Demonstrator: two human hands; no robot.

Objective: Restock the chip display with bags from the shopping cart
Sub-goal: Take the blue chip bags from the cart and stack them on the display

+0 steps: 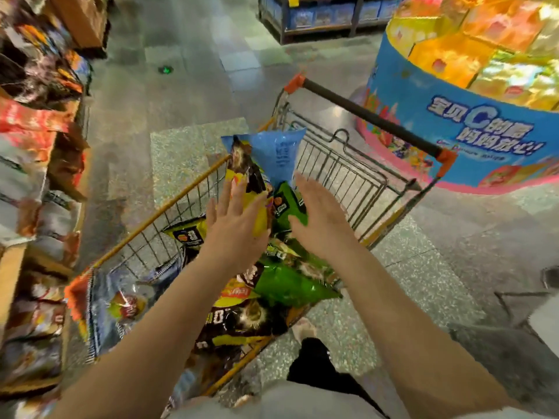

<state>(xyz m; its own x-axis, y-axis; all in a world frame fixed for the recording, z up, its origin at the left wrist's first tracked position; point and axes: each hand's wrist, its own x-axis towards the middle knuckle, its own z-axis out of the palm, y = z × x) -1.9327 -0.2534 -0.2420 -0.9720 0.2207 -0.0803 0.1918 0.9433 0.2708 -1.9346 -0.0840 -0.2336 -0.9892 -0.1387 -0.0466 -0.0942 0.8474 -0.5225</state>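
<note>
Shopping cart sits at frame centre, handle toward 1 o'clock. The basket holds many chip bags: a green bag near its 5 o'clock corner, dark brown and yellow bags below it, a blue-grey bag against the near left wall. Judging by that load, restocking is far from finished — most of the stock is not yet on the shelf.

Chip display runs down the left edge, roughly 8 to 10 o'clock from the cart. It is blurred; packets of mixed colours show there, but how full the shelves are I cannot tell.

Both hands are raised over the cart's middle, pressing a small bundle of upright bags between them.

- Left hand: fingers straight and spread, palm flat against a yellow and brown bag. No curl round it that I can see.
- Right hand: fingers straight and close together, palm turned inward, against a small green bag at the bundle's 4 o'clock side.
- A blue bag stands tallest, at 12 o'clock above both hands, its lower end wedged between the other two.

Judgement: the bundle is held by squeeze alone — slippery film, so a bag could slide out on the swing toward 9 o'clock.
</note>
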